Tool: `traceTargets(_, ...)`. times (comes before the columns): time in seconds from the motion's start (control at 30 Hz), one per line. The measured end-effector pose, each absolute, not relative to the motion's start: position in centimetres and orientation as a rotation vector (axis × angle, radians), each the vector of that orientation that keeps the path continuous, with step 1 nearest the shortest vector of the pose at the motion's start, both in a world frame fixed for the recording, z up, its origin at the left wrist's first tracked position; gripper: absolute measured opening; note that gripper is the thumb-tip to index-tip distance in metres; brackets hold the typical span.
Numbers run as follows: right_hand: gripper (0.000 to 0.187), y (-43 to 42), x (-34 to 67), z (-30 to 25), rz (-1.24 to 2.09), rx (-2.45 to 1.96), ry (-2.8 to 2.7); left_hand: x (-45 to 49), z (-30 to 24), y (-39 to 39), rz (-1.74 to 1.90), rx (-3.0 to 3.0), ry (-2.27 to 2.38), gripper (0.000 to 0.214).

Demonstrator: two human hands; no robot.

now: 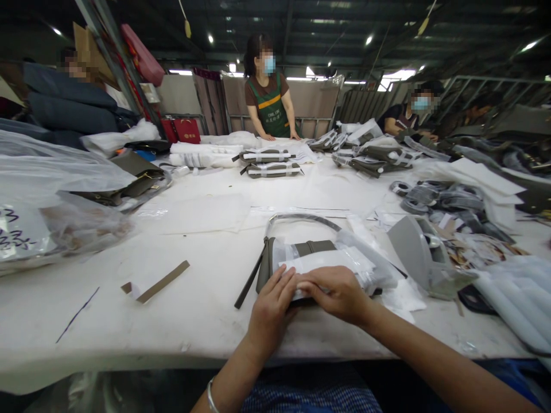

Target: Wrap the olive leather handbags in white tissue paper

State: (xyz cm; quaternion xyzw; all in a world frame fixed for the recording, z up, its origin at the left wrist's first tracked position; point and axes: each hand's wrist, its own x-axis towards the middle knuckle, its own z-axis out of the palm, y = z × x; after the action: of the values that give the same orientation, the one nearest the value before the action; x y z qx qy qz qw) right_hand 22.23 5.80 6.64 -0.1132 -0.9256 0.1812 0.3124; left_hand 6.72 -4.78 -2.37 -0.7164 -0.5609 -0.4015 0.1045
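An olive-green handbag (316, 247) lies on the table in front of me, partly covered by white wrapping paper (329, 261) and clear plastic. Its strap loops up behind it, and a dark strap end (250, 278) sticks out on the left. My left hand (273, 307) grips the near edge of the bag, fingers close together on the wrapping; its thumb is hidden. Touching those fingertips, my right hand (338, 291) is bent and closed on the near edge of the wrapping paper.
A brown strip (163, 282) lies left, near a clear plastic bag (64, 229). Right are a grey tape dispenser (419, 255), rolled straps (451, 198) and white foam sheets (516, 287). Two wrapped bags (273, 170) lie across the table before a co-worker (271, 100); another person (413, 112) sits farther right.
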Motion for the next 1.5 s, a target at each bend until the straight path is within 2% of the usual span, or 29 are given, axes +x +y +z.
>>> traceTargets(0.17,0.028,10.4,18.2,8.5,0.327,-0.681,-2.744,6.6,-2.2,-4.9,-1.041,-2.135,-1.647,0.068)
traceTargets(0.4,0.030,14.0,12.9,6.2,0.350,-0.775,-3.090,6.7,-1.9,-4.9,-1.027,-2.123,-1.671,0.069)
traceTargets(0.53,0.037,15.4,11.6,5.1,0.424,-0.724,-3.172,6.8,-2.0,-4.9,-1.038,-2.124,-1.670,0.069)
traceTargets(0.7,0.037,15.7,13.3,6.5,0.542,-0.615,-3.092,6.7,-2.0,-4.9,-1.018,-2.124,-1.647,0.069)
traceTargets(0.9,0.034,12.6,20.8,6.8,0.521,-0.635,-2.772,6.8,-1.8,-5.1,-1.005,-2.134,-1.652,0.067)
traceTargets(1.07,0.048,11.7,21.8,5.6,0.377,-0.698,-2.851,6.8,-2.0,-5.1,-0.966,-2.129,-1.636,0.059)
traceTargets(1.27,0.044,13.0,16.3,6.0,0.283,-0.664,-3.166,6.7,-1.9,-4.8,-0.932,-2.127,-1.622,0.059)
traceTargets(1.5,0.033,12.7,16.3,5.8,0.354,-0.416,-3.083,6.6,-2.0,-4.8,-0.920,-2.139,-1.602,0.063)
